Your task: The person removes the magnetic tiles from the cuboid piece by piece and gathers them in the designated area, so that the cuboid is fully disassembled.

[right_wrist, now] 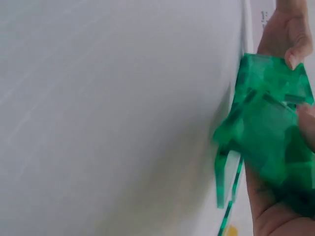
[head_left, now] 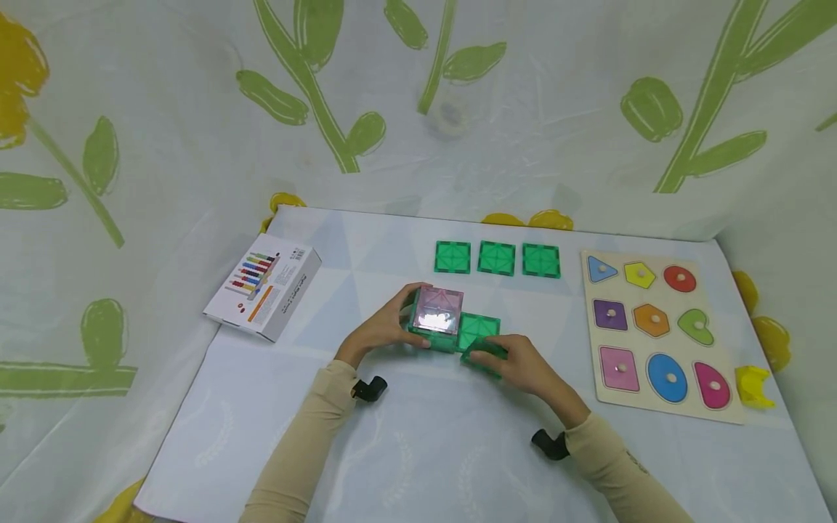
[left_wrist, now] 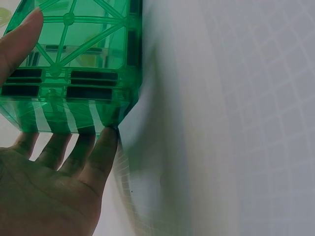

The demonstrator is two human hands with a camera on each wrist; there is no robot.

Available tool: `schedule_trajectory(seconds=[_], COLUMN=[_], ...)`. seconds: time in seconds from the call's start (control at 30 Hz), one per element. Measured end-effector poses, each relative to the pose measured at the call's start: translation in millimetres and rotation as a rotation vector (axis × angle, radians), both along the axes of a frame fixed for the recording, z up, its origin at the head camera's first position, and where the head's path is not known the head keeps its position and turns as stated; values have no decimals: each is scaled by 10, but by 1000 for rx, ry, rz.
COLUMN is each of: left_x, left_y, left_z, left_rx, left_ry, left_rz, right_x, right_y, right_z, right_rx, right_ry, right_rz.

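Right hand (right_wrist: 283,221): pinching tile (right_wrist: 266,135) between thumb and fingers, cut off by right edge
Tile: green, translucent, tilted, blurred
Left hand (right_wrist: 283,32): upper right, thumb on green block (right_wrist: 268,69)
Table (right_wrist: 118,98): pale, shadowed beside the tile
Yellow patch (right_wrist: 231,230): small, bottom edge

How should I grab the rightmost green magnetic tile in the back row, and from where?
I'd probably pinch the rightmost green magnetic tile by its near and far edges, from above and its right. It lies flat, leaving its thin edges to catch; the middle green tile sits close on its left, while the gap toward the knobbed puzzle board is wider.
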State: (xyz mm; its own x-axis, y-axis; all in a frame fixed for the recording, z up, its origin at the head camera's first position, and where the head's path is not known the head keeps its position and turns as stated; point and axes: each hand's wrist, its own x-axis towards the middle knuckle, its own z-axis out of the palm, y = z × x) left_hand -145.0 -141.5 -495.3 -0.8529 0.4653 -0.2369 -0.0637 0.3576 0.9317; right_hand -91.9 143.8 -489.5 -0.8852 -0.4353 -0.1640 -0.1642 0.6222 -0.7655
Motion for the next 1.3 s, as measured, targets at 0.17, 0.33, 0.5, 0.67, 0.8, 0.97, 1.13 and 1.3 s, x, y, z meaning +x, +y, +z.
schedule_trajectory(seconds=[0.17,0.33,0.5,0.67,0.8,0.97,1.13,1.3], left_x=[-5,-4,-6,-15,-17,-19,-19,-20], left_y=[-2,-2,-8,-10,-13,-18,-26,-32], left_z=[-16,-31,-46,-51,-51,-51,-48,-58], left_rx=[9,24,25,24,16,20,21,17], left_ry=[-11,-30,-38,-34,-33,-29,-31,-27], left_rz=[-3,-3,-2,-3,-2,-7,-8,-11], right_x=[-10,-7,-22,-64,-119,-160,-200,-267], right_y=[46,85,171,299,391,507,637,756], right_z=[-35,-23,0,47,72,73,125,178], right_rx=[8,14,-1,8,22,43,37,17], right_ry=[-23,-32,-3,-7,-32,-38,-80,-104], right_rz=[-49,-128,-140,-176,-203,-253,-308,-345])
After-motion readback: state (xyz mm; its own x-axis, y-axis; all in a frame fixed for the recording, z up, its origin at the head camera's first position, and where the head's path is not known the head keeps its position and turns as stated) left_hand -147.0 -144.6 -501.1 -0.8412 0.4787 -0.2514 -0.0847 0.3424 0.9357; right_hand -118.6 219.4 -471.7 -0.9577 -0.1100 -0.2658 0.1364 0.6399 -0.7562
